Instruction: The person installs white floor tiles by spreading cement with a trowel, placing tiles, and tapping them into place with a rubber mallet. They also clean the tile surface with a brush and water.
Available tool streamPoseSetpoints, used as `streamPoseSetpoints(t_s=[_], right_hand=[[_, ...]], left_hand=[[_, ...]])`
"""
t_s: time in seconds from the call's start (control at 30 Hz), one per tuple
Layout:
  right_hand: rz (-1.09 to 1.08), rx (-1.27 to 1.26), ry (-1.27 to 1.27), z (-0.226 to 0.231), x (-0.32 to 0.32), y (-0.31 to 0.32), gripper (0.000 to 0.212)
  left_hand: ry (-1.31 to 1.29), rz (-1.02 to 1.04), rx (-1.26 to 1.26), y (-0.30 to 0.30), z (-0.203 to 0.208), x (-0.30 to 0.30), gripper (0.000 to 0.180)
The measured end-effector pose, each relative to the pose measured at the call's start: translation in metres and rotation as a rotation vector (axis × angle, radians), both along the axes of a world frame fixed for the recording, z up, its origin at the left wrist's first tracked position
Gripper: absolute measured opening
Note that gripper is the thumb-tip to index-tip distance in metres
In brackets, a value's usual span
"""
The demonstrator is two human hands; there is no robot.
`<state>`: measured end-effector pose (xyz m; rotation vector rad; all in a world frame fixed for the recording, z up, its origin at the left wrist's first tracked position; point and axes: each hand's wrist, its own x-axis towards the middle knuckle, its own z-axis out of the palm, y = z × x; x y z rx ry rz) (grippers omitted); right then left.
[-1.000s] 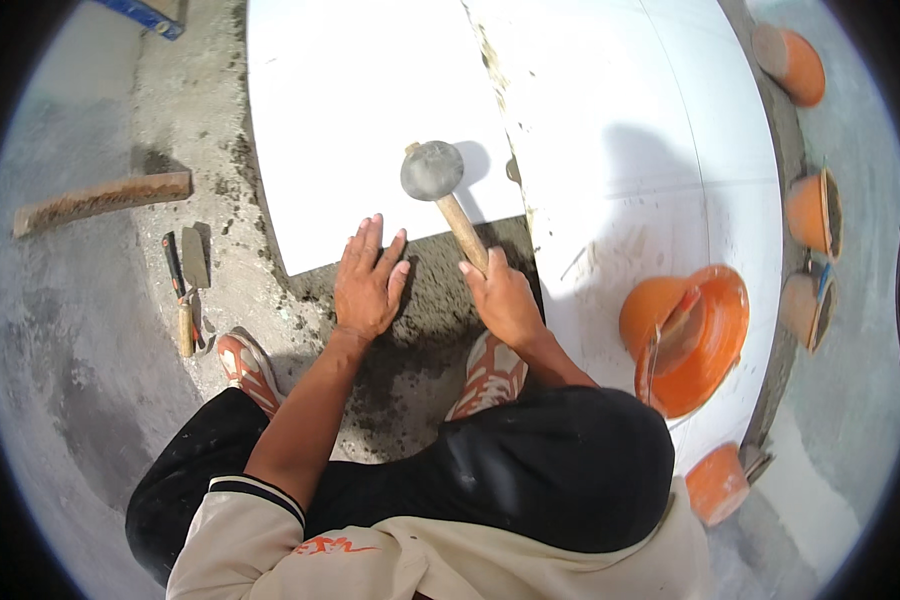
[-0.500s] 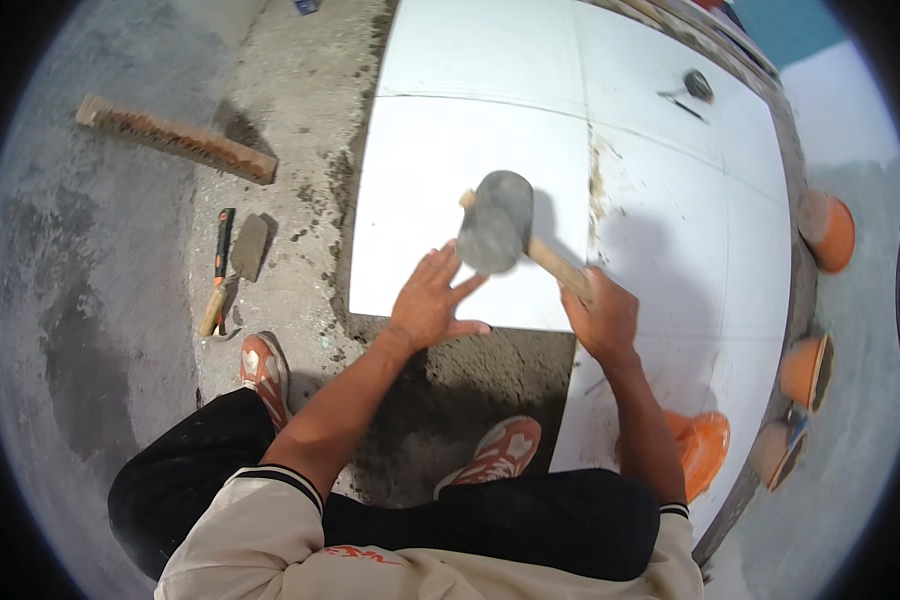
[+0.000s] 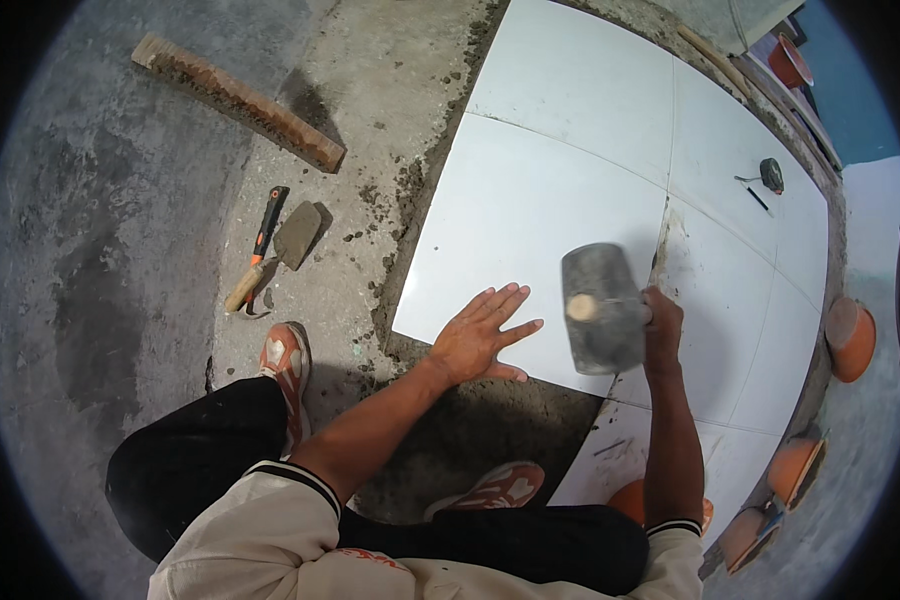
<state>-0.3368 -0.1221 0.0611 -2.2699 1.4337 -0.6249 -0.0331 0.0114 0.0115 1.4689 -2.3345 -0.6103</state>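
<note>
My right hand is closed around the handle of a rubber mallet. Its dark grey head, with the wooden handle's end showing in it, hangs over the near right part of a large white floor tile. Fingers spread, my left hand rests flat on that tile's near edge, left of the mallet and apart from it. Dark mortar bed shows between the tile and my shoes.
Left lie a trowel, a tool with a black and orange handle and a mortar-stained wooden bar. Orange buckets line the right side. A small dark object sits on the far tiles. An orange thing is partly behind my right forearm.
The mallet has moved right, away from above my left hand, and its head has turned. My left hand stays spread at the tile's near edge. The whole view has shifted.
</note>
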Motion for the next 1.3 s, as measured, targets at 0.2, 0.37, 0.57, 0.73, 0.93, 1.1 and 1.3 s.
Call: streamPoseSetpoints(t_s=[0.2, 0.37, 0.57, 0.73, 0.93, 1.1, 1.3], right_hand=[[-0.194, 0.163, 0.001, -0.005, 0.012, 0.008, 0.023], [-0.335, 0.33, -0.162, 0.013, 0.039, 0.028, 0.032], [-0.359, 0.4, -0.418, 0.01, 0.058, 0.023, 0.031], [-0.152, 0.422, 0.007, -0.006, 0.086, -0.013, 0.028], [0.075, 0.214, -0.301, 0.0, 0.096, -0.028, 0.029], [-0.045, 0.749, 0.292, -0.014, 0.103, -0.053, 0.035], [0.236, 0.13, -0.234, -0.032, 0.096, -0.047, 0.039]], left_hand=[[-0.007, -0.005, 0.01, -0.005, 0.001, -0.001, 0.094], [0.056, 0.01, 0.017, -0.03, 0.007, -0.01, 0.083], [0.032, 0.185, -0.025, -0.091, -0.007, -0.029, 0.066], [0.034, 0.168, 0.074, -0.096, -0.004, -0.034, 0.066], [0.067, 0.178, 0.187, -0.1, -0.002, -0.029, 0.064], [0.071, 0.183, 0.218, -0.105, -0.004, -0.03, 0.061], [0.173, 0.215, 0.203, -0.106, -0.008, -0.029, 0.058]])
